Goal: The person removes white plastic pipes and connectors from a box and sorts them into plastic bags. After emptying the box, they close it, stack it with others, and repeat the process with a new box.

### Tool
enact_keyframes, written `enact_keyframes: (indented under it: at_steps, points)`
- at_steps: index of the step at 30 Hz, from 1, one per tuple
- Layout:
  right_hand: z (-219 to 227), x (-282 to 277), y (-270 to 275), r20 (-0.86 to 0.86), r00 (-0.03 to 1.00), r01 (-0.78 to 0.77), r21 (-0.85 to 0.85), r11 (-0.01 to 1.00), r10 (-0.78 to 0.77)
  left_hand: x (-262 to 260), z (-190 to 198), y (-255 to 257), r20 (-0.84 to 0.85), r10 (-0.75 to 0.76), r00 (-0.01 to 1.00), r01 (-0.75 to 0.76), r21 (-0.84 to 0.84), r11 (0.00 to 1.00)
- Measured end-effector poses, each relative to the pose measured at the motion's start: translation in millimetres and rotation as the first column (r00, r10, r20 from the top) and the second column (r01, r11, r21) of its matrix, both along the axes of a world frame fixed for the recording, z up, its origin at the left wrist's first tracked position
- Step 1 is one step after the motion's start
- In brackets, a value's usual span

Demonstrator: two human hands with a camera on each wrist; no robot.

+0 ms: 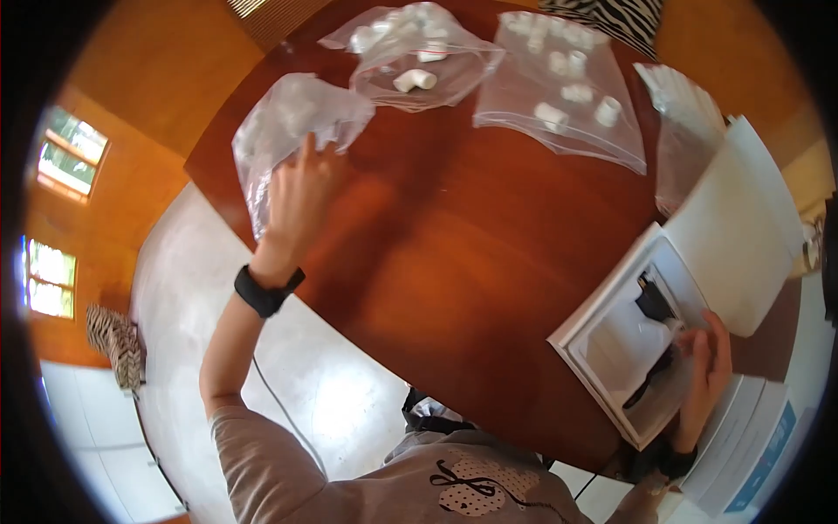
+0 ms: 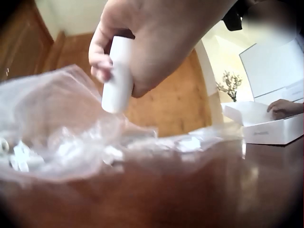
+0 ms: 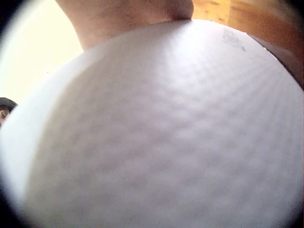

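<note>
My left hand [image 1: 301, 196] is raised beside a clear plastic bag [image 1: 271, 113] at the table's left side. In the left wrist view its fingers and thumb grip a short white plastic pipe [image 2: 118, 78], tilted slightly, above the bag's level. My right hand [image 1: 709, 367] is over the right edge of an opened white box [image 1: 598, 389], fingers loosely bent. Inside the box lie a black plug-like piece [image 1: 653, 299] and a black strip-like item [image 1: 650, 380]. The box's white wall [image 3: 166, 133] fills most of the right wrist view.
A second clear bag [image 1: 371, 83] holds white fittings, an elbow [image 1: 415, 80] among them. Beside it lies a zip bag [image 1: 515, 96] with several more. Another bag [image 1: 685, 166] is at the right, near the box's raised lid [image 1: 738, 227]. White boxes [image 1: 742, 428] stand at lower right.
</note>
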State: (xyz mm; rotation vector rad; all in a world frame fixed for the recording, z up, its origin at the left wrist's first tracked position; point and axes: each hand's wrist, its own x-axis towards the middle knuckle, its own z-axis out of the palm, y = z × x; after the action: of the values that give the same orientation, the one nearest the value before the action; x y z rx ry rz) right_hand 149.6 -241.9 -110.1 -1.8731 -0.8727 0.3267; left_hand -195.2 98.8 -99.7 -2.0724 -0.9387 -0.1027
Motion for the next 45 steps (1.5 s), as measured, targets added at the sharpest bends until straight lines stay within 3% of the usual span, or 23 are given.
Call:
enact_keyframes:
  at_steps: [3, 7, 9, 11, 13, 14, 16, 18, 19, 20, 21, 22, 24, 27, 28, 29, 33, 35, 38, 40, 42, 44, 45]
  points:
    - [0, -5, -2, -0.078, 0.997, 0.035, 0.054, 0.998, -0.031, -19, -20, 59, -0.226, 0.273, 0.935, -0.224, 0.22, 0.95]
    - [7, -2, -2, -0.041, 0.999, -0.021, 0.04, 0.999, 0.022, -74, -31, 149, -0.433, 0.609, 0.664, -0.302, 0.59, 0.749]
    - [5, 2, -3, -0.067, 0.997, -0.038, 0.095, 0.995, 0.044, -113, -42, 182, -0.266, 0.598, 0.756, -0.365, 0.586, 0.723]
    - [6, 6, -4, 0.026, 1.0, 0.008, 0.128, 0.992, -0.011, -101, -40, 181, -0.036, 0.572, 0.819, -0.531, 0.331, 0.78]
    - [6, 11, -8, 0.223, 0.966, 0.102, 0.139, 0.985, -0.132, -53, -14, 133, 0.233, 0.478, 0.847, -0.505, 0.075, 0.86]
    - [6, 17, -10, 0.24, 0.94, 0.192, 0.213, 0.958, -0.242, -29, -1, 94, 0.172, 0.419, 0.892, -0.434, 0.06, 0.899]
    - [5, 27, -14, 0.244, 0.86, 0.349, 0.359, 0.865, -0.449, 18, 28, 37, -0.01, 0.522, 0.853, -0.501, -0.298, 0.812]
    - [4, 36, -14, 0.072, 0.875, 0.414, 0.401, 0.817, -0.479, 81, 58, -47, 0.33, 0.307, 0.893, 0.011, -0.697, 0.717]
    - [0, 42, -14, -0.087, 0.886, 0.447, 0.418, 0.791, -0.455, 106, 56, -69, 0.397, 0.161, 0.904, 0.216, -0.748, 0.628]
    - [-4, 48, -14, -0.24, 0.876, 0.483, 0.431, 0.762, -0.419, 129, 52, -85, 0.477, 0.021, 0.879, 0.406, -0.769, 0.493]
    - [-6, 54, -16, -0.553, 0.808, 0.49, 0.443, 0.751, -0.201, 153, 49, -98, 0.553, -0.015, 0.833, 0.533, -0.796, 0.287]
    - [-3, 58, -17, -0.65, 0.757, 0.456, 0.454, 0.766, -0.065, 174, 45, -104, 0.624, -0.033, 0.781, 0.624, -0.779, 0.056]
    - [6, 67, -16, -0.776, 0.595, 0.386, 0.503, 0.773, 0.208, 221, 18, -96, 0.696, 0.078, 0.714, 0.694, -0.688, -0.215]
    - [14, 65, -5, -0.785, 0.557, 0.467, 0.567, 0.679, 0.273, 287, 21, -101, 0.615, 0.476, 0.628, 0.766, -0.384, -0.515]
    - [15, 64, -5, -0.76, 0.599, 0.445, 0.579, 0.683, 0.254, 297, 33, -113, 0.526, 0.608, 0.595, 0.793, -0.257, -0.553]
    - [18, 64, -6, -0.733, 0.639, 0.422, 0.589, 0.689, 0.234, 302, 34, -110, 0.542, 0.602, 0.586, 0.78, -0.177, -0.6]
    - [35, 42, -5, -0.582, 0.812, 0.447, 0.667, 0.596, 0.041, 286, 37, -119, 0.451, 0.714, 0.535, 0.809, -0.031, -0.587]
    - [6, 35, -10, -0.329, 0.93, 0.36, 0.72, 0.593, -0.165, 268, 25, -116, 0.474, 0.713, 0.517, 0.814, -0.014, -0.581]
    - [16, 10, -36, -0.204, 0.966, 0.243, 0.51, 0.825, -0.158, 242, 3, -104, 0.582, 0.609, 0.539, 0.763, -0.031, -0.645]
    - [18, -9, -40, -0.426, 0.889, 0.378, 0.477, 0.793, -0.168, 222, -5, -107, 0.616, 0.579, 0.534, 0.789, -0.116, -0.604]
    - [23, -28, -40, -0.609, 0.793, 0.457, 0.567, 0.685, -0.026, 209, -4, -102, 0.629, 0.514, 0.583, 0.711, -0.089, -0.698]
    - [14, -33, -41, -0.524, 0.849, 0.411, 0.566, 0.715, -0.074, 201, 1, -102, 0.61, 0.505, 0.611, 0.634, 0.005, -0.773]
    - [-1, -30, -45, -0.325, 0.922, 0.348, 0.466, 0.814, -0.208, 199, -3, -100, 0.571, 0.55, 0.609, 0.651, 0.035, -0.759]
